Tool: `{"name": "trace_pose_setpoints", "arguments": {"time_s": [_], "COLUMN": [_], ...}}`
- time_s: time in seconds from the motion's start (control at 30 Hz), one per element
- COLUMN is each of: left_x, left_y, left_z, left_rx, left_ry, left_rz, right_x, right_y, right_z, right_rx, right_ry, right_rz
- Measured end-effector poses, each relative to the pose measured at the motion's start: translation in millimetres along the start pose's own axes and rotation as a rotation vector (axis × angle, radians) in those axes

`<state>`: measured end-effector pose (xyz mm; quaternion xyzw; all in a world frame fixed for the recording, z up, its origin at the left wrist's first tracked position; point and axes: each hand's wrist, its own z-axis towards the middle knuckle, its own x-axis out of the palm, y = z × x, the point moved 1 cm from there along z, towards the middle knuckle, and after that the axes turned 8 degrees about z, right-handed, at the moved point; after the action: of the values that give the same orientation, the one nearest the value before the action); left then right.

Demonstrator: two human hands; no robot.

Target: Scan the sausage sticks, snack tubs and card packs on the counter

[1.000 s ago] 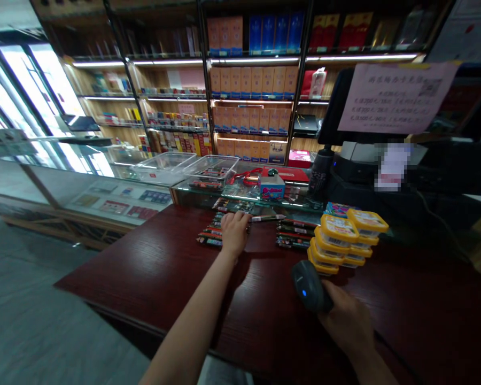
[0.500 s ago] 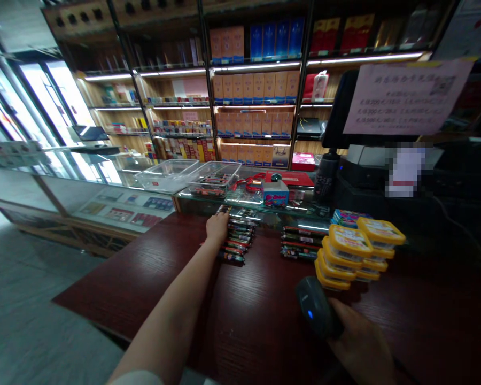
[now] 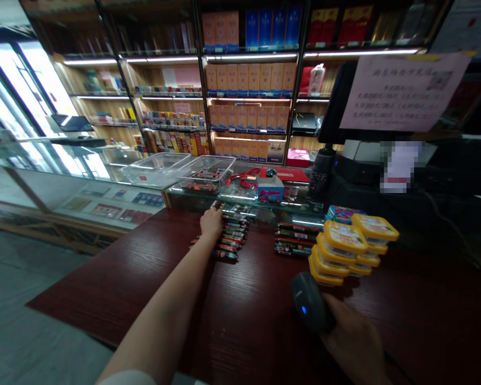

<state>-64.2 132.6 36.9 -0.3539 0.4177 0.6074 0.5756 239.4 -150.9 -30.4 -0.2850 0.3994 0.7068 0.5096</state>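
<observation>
My right hand (image 3: 350,334) is wrapped around the handle of a dark barcode scanner (image 3: 309,302), which has a lit blue light. The scanner is held above the dark wooden counter, its head toward the stacked yellow-lidded tubs (image 3: 340,251). Stretched forward, my left hand (image 3: 211,222) is at the far left end of a row of slim, dark wrapped sticks (image 3: 232,235). Its fingers are closed on one slim wrapped stick (image 3: 218,205), partly hidden by the hand. A second group of similar sticks (image 3: 294,238) lies between that row and the tubs.
Behind the counter (image 3: 116,289), a glass ledge holds clear plastic bins (image 3: 208,174), a small blue-and-pink box (image 3: 270,190) and a red box (image 3: 291,174). A monitor with a paper notice (image 3: 404,93) stands at right. Shelves of boxes (image 3: 250,77) line the back wall.
The view has shifted slightly, so most things sit a little further left. My left hand stays at the row's far end, and my right hand still holds the scanner.
</observation>
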Motion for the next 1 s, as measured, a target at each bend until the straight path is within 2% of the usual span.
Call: {"name": "trace_pose_setpoints", "arguments": {"time_s": [0.13, 0.27, 0.33, 0.4, 0.5, 0.63, 0.73, 0.87, 1.0], "left_x": [-11.2, -24.6, -29.4, -32.2, -33.9, -32.6, -31.1, -29.6, -29.8], "left_y": [-23.2, -63.9, -86.8, -108.8, -136.2, -156.7, -157.6, -140.8, -118.1], "left_z": [-12.7, -39.9, -56.3, -71.6, -88.2, -96.2, -95.2, -92.3, -98.0], "left_rx": [0.103, 0.275, 0.414, 0.564, 0.691, 0.652, 0.619, 0.576, 0.411], "left_ry": [-0.097, -0.163, -0.129, -0.038, 0.055, 0.108, 0.123, 0.144, 0.196], "left_rz": [-0.062, -0.237, -0.332, -0.368, -0.363, -0.359, -0.363, -0.310, -0.254], "right_x": [-7.4, -12.7, -15.2, -17.6, -20.2, -22.1, -23.9, -27.0, -29.5], "right_y": [6.8, 9.6, 10.8, 12.4, 14.6, 16.5, 17.7, 19.2, 20.5], "right_z": [5.5, 9.7, 10.9, 11.5, 11.7, 12.4, 13.7, 14.5, 13.7], "right_rx": [0.048, 0.115, 0.147, 0.162, 0.165, 0.169, 0.181, 0.221, 0.240], "right_ry": [0.030, 0.084, 0.101, 0.107, 0.114, 0.120, 0.128, 0.162, 0.170], "right_rz": [0.008, -0.002, -0.006, -0.003, -0.006, 0.002, -0.009, -0.006, -0.009]}}
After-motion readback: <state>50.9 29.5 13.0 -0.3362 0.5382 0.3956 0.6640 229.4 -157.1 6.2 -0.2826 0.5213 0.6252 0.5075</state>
